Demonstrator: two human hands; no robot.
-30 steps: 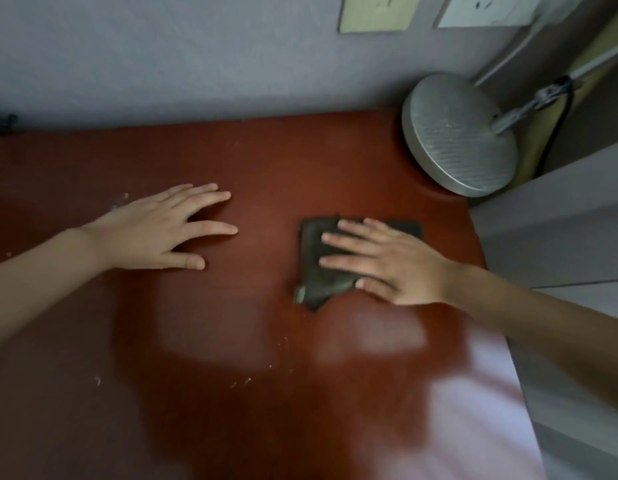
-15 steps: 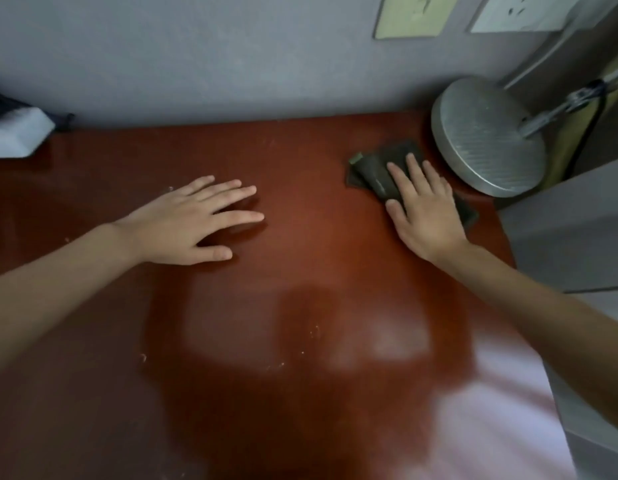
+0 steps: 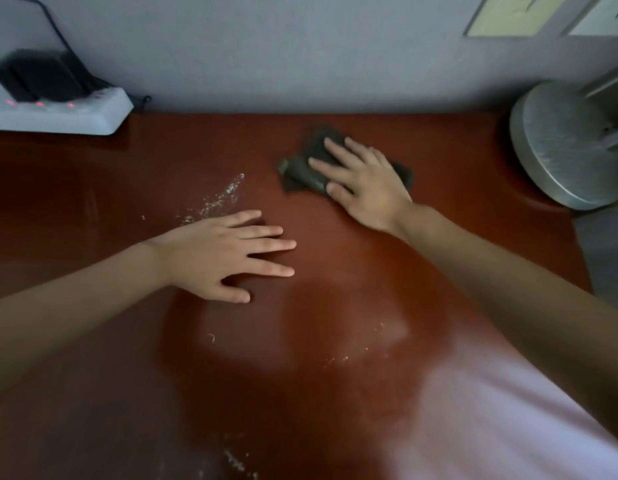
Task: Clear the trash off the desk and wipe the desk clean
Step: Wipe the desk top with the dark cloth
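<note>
A dark green cloth (image 3: 302,169) lies crumpled on the red-brown desk (image 3: 93,209), near the back edge right of centre. My right hand (image 3: 364,183) presses flat on it with the fingers spread, covering its right part. Flat on the bare desk, with its fingers apart and pointing right, rests my left hand (image 3: 224,258); it holds nothing. A trail of pale crumbs (image 3: 219,200) lies just behind my left hand. More crumbs (image 3: 236,460) are scattered near the front of the desk.
A white power strip (image 3: 58,114) with a black plug and red lights sits at the back left against the grey wall. A round metal lamp base (image 3: 565,150) stands at the back right corner. The desk's right edge drops off beside it.
My right hand has slid the cloth away from the lamp base, leftward along the back of the desk. The view has shifted left, showing the power strip. My left hand stays flat.
</note>
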